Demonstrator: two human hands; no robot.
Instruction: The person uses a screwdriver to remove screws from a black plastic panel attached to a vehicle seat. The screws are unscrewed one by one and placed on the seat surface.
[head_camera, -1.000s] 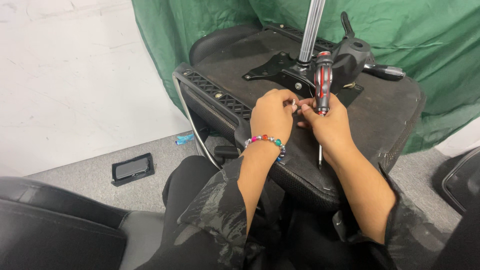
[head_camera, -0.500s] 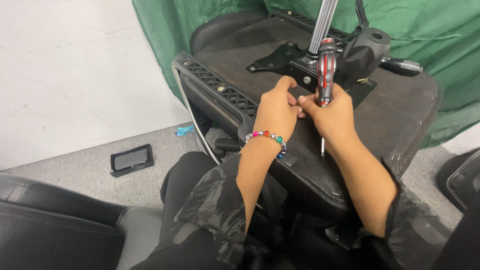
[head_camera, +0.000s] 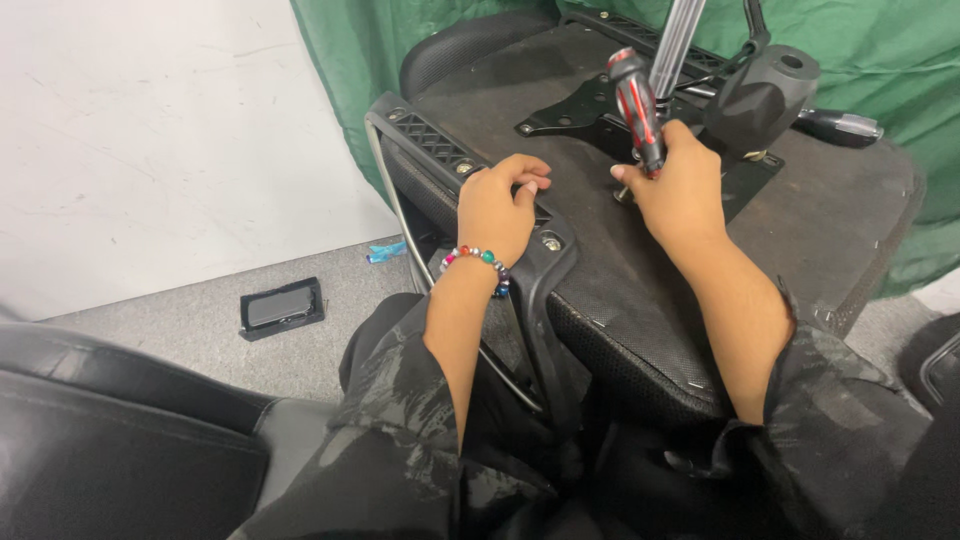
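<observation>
Two hands, one screwdriver, one upturned chair seat.

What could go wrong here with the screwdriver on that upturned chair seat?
The right hand grips the screwdriver tilted, low on its handle; the tip is hidden, so it might slip off the fastener. The left hand only rests on the chair seat edge, so the seat could shift under pressure.

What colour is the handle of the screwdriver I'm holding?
Red and black stripes on the screwdriver handle, gripped in the right hand; head view.
</observation>
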